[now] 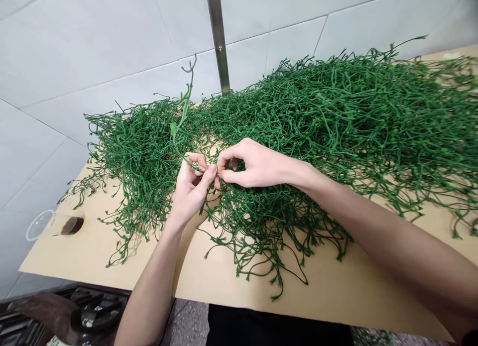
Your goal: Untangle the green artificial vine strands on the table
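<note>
At six o'clock, nearest of all, is some black cloth (280,328), with a bit of speckled floor (186,321) at seven. A dark, slatted thing (63,311) sits low at eight o'clock. Next comes a big tan board (321,291). Toward its edge, between eight and nine o'clock, there is a dark brown round spot (72,225) and a clear round rim (40,225). I cannot tell if the spot is a cup or a hole.

The two bare hands meet close to the middle. The left hand (194,186) pinches a thin green plastic sprig (184,111) between thumb and finger. The sprig sticks up toward twelve o'clock from that hand. The right hand (246,167) curls its thumb and finger in to the left thumb. I cannot tell if anything is between its tips.

Tangled green plastic stems (336,112) lie all around: a big heap at two o'clock, a smaller one before ten. Behind them, a metal post (217,32) stands near twelve o'clock against a pale tiled wall (112,42).
</note>
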Demonstrator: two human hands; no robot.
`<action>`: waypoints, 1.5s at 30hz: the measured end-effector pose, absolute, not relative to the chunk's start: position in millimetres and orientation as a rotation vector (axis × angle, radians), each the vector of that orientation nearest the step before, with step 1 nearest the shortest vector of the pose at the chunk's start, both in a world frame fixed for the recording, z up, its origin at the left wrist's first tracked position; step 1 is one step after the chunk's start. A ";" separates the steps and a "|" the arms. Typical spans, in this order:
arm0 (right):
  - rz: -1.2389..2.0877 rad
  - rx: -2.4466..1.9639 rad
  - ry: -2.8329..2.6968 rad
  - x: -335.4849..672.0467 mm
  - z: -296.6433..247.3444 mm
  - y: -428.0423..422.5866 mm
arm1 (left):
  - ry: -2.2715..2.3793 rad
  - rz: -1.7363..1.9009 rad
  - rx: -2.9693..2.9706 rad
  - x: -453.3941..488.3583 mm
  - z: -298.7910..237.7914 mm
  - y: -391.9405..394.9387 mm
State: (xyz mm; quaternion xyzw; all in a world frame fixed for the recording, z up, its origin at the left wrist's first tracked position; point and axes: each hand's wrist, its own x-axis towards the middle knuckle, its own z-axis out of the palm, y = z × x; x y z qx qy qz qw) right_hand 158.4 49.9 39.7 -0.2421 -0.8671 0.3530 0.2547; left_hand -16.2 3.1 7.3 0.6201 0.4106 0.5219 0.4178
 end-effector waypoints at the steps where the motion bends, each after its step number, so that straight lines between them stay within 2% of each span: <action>1: 0.964 -0.674 -2.345 157.6 39.0 50.0 | 1.029 1.302 1.560 -16.2 7.3 3.0; 8: 0.981 -0.791 -2.357 152.6 34.7 47.8 | 1.040 1.314 1.558 -15.0 6.2 1.3; 17: 0.964 -0.682 -2.307 154.8 34.4 49.8 | 0.982 1.248 1.447 -15.1 8.8 1.2; 23: 1.116 -0.442 -2.189 156.3 29.8 54.4 | 0.864 1.259 1.220 -24.7 9.5 5.4; 26: 1.082 -0.546 -2.215 159.7 33.9 55.8 | 0.885 1.366 1.136 -26.6 10.3 8.7; 32: 0.692 -0.857 -2.224 155.6 37.0 50.5 | 0.949 1.401 1.050 -21.5 10.6 11.0; 45: 0.828 -0.833 -2.310 153.0 35.7 48.9 | 0.992 1.417 1.177 -15.3 11.0 8.4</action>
